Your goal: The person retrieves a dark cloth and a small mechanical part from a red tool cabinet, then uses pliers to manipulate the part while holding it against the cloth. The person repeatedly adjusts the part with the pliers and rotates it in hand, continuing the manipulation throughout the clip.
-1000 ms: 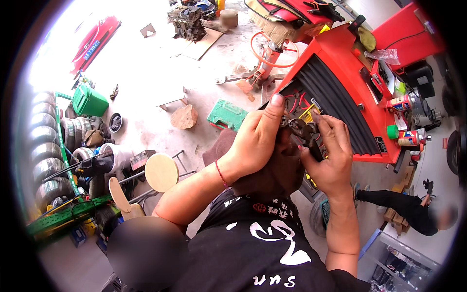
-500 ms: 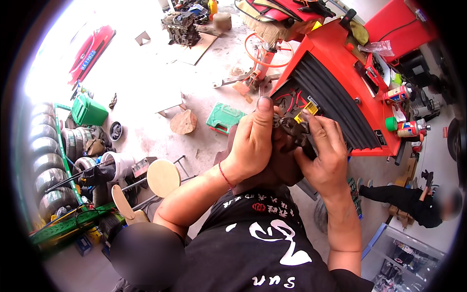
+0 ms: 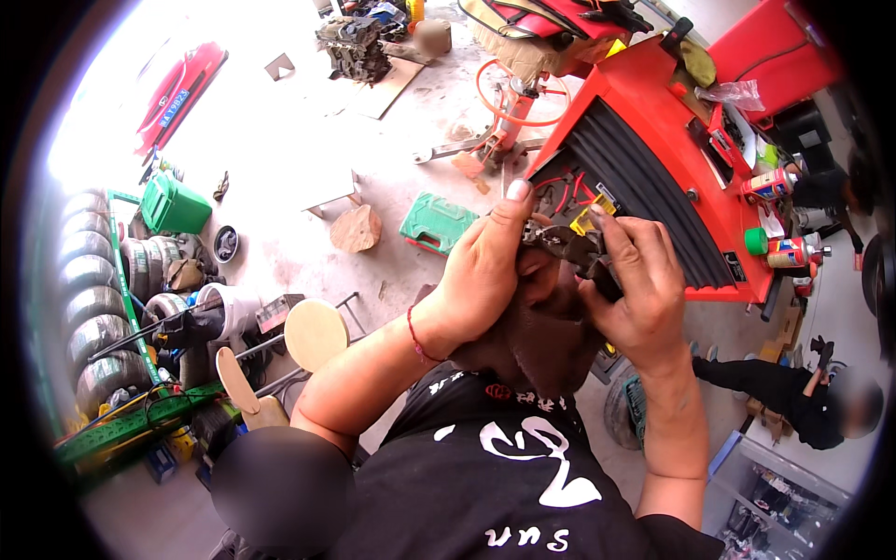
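From where I stand, the right hand [image 3: 644, 289] pinches a dark metal part [image 3: 571, 245], which reaches across to the left hand [image 3: 481, 285], whose grip I can't make out, with brown cloth [image 3: 541, 345] just below both and a red tool cabinet [image 3: 635, 93] beyond.

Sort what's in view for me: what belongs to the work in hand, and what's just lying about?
Work in hand:
dark metal part, exact kind unclear
right hand, gripping it
left hand, close against it

Apparently just lying about:
green plastic case
engine block
green bin
tyres
round-topped stool
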Action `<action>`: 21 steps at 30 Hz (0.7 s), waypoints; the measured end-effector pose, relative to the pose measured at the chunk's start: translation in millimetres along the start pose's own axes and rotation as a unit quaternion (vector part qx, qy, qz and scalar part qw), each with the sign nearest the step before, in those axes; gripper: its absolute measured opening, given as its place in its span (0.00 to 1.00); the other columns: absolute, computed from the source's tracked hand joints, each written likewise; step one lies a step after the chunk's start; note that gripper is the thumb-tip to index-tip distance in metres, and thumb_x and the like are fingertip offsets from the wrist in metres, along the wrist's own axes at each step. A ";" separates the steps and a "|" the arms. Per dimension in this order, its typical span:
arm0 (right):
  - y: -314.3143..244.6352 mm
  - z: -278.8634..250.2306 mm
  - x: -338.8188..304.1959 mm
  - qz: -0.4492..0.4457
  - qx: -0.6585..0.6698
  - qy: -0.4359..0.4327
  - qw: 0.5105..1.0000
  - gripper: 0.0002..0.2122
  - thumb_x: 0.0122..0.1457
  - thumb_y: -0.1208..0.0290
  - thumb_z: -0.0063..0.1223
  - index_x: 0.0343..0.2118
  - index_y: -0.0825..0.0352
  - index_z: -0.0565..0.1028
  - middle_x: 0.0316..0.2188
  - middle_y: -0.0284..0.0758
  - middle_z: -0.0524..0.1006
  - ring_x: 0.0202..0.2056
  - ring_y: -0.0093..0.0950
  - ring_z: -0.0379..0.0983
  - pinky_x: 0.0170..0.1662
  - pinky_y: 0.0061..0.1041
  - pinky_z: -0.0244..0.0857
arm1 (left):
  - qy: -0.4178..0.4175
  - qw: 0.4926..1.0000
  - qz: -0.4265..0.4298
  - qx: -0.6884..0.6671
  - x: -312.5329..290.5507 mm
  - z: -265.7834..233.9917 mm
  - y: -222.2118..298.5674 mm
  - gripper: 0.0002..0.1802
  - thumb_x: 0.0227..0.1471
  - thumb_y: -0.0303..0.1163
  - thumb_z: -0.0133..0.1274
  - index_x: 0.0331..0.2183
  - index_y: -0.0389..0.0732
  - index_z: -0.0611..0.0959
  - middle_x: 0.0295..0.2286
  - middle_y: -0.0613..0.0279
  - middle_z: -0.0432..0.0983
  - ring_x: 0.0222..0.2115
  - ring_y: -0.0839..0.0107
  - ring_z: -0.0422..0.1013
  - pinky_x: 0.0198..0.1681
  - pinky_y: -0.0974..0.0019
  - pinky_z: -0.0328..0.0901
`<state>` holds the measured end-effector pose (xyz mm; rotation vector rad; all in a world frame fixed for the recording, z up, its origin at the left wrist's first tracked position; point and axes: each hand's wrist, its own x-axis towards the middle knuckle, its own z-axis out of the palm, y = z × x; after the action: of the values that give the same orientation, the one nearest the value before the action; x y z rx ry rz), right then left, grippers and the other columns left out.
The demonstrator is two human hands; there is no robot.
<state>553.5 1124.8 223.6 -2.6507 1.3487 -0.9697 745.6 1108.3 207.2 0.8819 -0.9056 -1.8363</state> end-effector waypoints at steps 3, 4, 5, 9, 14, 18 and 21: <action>3.4 -2.6 2.2 -0.010 0.009 -0.010 1.000 0.36 0.33 0.79 0.67 0.54 0.68 0.74 0.36 0.41 0.72 0.37 0.40 0.71 0.41 0.38 0.67 | -0.047 0.999 -0.007 -0.011 -0.9 -4.2 3.8 0.35 0.67 0.57 0.28 0.15 0.45 0.62 0.10 0.61 0.61 0.12 0.73 0.55 0.21 0.70 0.56; 3.8 -4.2 4.0 -0.015 0.004 -0.010 1.000 0.36 0.33 0.79 0.67 0.54 0.68 0.74 0.37 0.41 0.72 0.37 0.40 0.71 0.41 0.38 0.67 | -0.061 0.998 -0.012 -0.017 -1.3 -3.9 5.5 0.35 0.67 0.57 0.28 0.15 0.45 0.62 0.10 0.61 0.61 0.12 0.73 0.55 0.21 0.70 0.56; 3.9 -6.2 6.4 -0.019 -0.002 -0.010 1.000 0.36 0.33 0.79 0.68 0.54 0.68 0.74 0.37 0.41 0.72 0.37 0.40 0.71 0.41 0.39 0.67 | -0.052 0.998 -0.010 -0.017 -1.9 -3.5 4.9 0.35 0.67 0.57 0.27 0.15 0.45 0.62 0.10 0.60 0.61 0.12 0.73 0.55 0.20 0.70 0.55; 2.5 -6.5 9.5 -0.026 0.004 -0.010 1.000 0.37 0.33 0.78 0.68 0.55 0.67 0.74 0.38 0.41 0.72 0.38 0.40 0.71 0.42 0.39 0.67 | 0.009 1.000 0.013 -0.024 -8.1 5.2 -0.1 0.36 0.66 0.60 0.26 0.15 0.44 0.63 0.10 0.60 0.62 0.13 0.73 0.56 0.20 0.71 0.54; -5.9 2.5 5.7 -0.011 0.000 0.011 1.000 0.38 0.34 0.79 0.67 0.57 0.67 0.73 0.38 0.41 0.72 0.38 0.40 0.71 0.42 0.39 0.67 | 0.024 0.997 0.073 -0.032 -9.7 5.6 -7.1 0.37 0.66 0.63 0.25 0.17 0.44 0.64 0.11 0.60 0.63 0.13 0.74 0.56 0.21 0.72 0.54; -9.9 8.0 -0.9 0.006 0.014 0.011 1.000 0.36 0.36 0.80 0.65 0.57 0.68 0.72 0.38 0.41 0.72 0.39 0.40 0.71 0.43 0.39 0.67 | 0.032 0.989 0.140 -0.036 -9.4 3.6 -15.9 0.36 0.67 0.60 0.25 0.25 0.40 0.70 0.16 0.65 0.65 0.16 0.78 0.60 0.21 0.74 0.55; -10.5 8.8 -3.6 0.019 0.018 0.012 1.000 0.36 0.37 0.80 0.64 0.57 0.69 0.73 0.39 0.41 0.72 0.40 0.40 0.70 0.44 0.40 0.66 | 0.020 0.986 0.165 -0.008 -5.4 -4.6 -21.5 0.36 0.68 0.59 0.25 0.28 0.39 0.73 0.17 0.67 0.67 0.17 0.80 0.62 0.21 0.75 0.56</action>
<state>564.2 1131.8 217.6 -2.5849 1.3673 -1.0136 743.1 1119.7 187.7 0.7080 -0.9482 -1.5329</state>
